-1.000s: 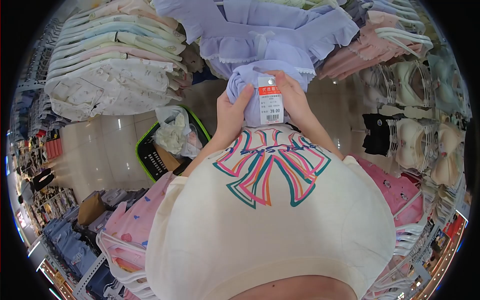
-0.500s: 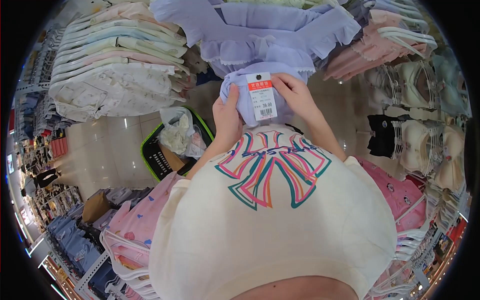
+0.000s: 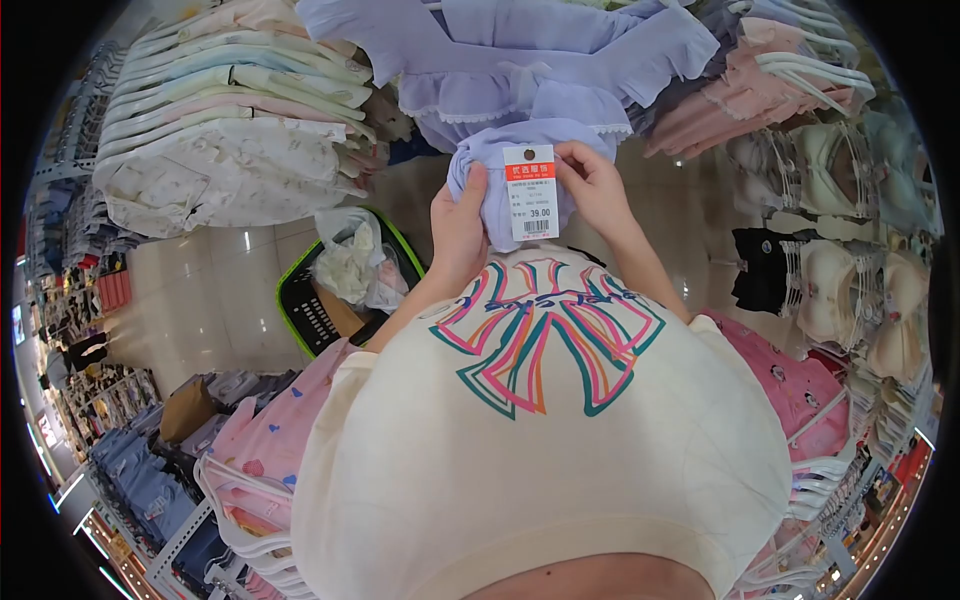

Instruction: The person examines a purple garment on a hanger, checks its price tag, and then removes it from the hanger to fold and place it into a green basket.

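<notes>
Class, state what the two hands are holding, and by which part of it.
Lilac fabric, bunched up: the left hand grips its left side, the right hand its upper right, beside the price tag.

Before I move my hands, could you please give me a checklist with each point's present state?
1. Left hand gripping the lavender cloth: ok.
2. Right hand on the cloth, beside the price tag: ok.
3. Tag facing you, 39.00 readable: ok.
4. Tag's smallest print readable: not ok, too blurred.
5. Both hands apart from the basket: ok.
6. Cloth separate from the hanging lavender dress: cannot tell; they overlap in view.
</notes>
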Demonstrator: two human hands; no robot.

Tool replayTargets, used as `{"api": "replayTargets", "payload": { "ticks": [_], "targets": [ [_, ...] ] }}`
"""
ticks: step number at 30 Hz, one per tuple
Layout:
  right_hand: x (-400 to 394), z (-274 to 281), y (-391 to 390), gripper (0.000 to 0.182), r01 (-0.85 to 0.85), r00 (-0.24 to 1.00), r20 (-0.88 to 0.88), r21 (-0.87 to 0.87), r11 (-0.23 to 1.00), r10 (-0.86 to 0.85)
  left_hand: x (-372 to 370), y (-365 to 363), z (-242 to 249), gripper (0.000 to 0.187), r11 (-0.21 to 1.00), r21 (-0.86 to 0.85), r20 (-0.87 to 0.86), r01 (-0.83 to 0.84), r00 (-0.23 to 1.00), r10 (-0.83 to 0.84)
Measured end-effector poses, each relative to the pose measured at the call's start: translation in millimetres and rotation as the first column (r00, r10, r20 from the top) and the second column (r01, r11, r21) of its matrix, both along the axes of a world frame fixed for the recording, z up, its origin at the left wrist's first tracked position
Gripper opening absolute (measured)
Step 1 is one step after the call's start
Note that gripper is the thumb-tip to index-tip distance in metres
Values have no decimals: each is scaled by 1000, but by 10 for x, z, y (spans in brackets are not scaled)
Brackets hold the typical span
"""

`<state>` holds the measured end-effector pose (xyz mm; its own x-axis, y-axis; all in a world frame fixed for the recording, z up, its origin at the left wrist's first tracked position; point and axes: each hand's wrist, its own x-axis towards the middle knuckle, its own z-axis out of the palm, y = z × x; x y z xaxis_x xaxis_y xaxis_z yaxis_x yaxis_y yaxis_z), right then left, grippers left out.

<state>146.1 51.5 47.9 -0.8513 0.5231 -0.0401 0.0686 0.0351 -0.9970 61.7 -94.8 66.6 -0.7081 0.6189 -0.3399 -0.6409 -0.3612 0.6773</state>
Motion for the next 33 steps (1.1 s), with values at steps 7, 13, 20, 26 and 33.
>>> {"api": "replayTargets", "payload": {
  "ticks": [7,13,20,26,33],
  "targets": [
    [8,14,-39,10,58,995,-70,-111,992,-66,34,-7,25,30,1000,12,-24,0,1000,1],
    [18,11,-53,10,45,994,-92,-150,988,-59,40,-19,31,30,1000,9,-24,5,1000,-5],
    [8,48,-87,10,64,992,-95,-142,988,-78,40,-32,25,30,1000,8,-29,6,1000,-6],
    [18,60,-55,14,120,992,-34,-65,991,-122,28,-33,22,30,999,8,-17,31,999,-31],
    [0,99,-52,21,143,988,-46,-129,981,-150,1,-18,10,32,999,15,-30,47,998,-47]
  ]
}}
